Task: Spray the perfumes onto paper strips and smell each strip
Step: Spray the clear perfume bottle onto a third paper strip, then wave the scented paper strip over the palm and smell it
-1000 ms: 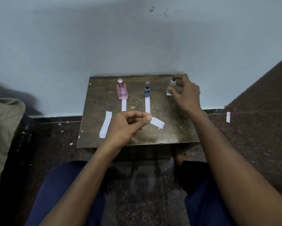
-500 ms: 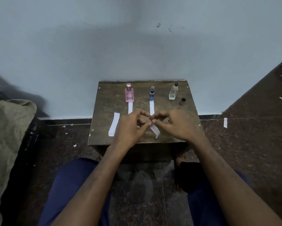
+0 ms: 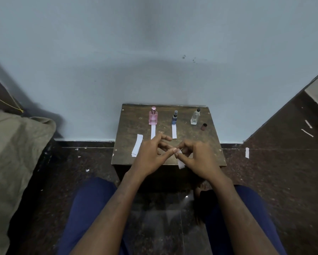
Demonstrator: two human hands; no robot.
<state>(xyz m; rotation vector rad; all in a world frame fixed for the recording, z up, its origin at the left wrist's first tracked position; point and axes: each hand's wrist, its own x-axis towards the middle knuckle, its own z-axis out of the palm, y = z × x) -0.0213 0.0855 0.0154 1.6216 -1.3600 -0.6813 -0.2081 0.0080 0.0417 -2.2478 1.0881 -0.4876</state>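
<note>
A person sits on the floor before a low wooden surface (image 3: 128, 144) set against a pale wall. At the back of it stand three bottles: a pink perfume bottle (image 3: 153, 116) at left, a slim blue bottle (image 3: 174, 117) in the middle and a clear bottle (image 3: 195, 116) at right w/ its dark cap (image 3: 203, 126) off, standing just beside it. A paper strip (image 3: 153, 132) lies in front of the pink bottle and another strip (image 3: 174, 131) in front of the blue one. A small stack of spare strips (image 3: 137, 145) lies at the left side of the surface.

Both hands meet over the front edge. The left hand (image 3: 151, 156) and the right hand (image 3: 200, 160) each pinch the same fresh white strip (image 3: 180, 161) btwn thumb and fingertips; its lower end hangs free below the right hand, past the surface edge.

This looks like readying the third strip for the uncapped clear bottle. To do it well: prob. best to hold the strip by one end only, so fingers stay off the part to be sprayed; keep it straight, not creased; point the free end away from the other two strips so scents don't mix; spray lightly, then bring it near the nose w/o touching.

A few paper scraps lie on the dark floor (image 3: 274, 172); a tan cloth bundle (image 3: 13, 153) sits at far left.
</note>
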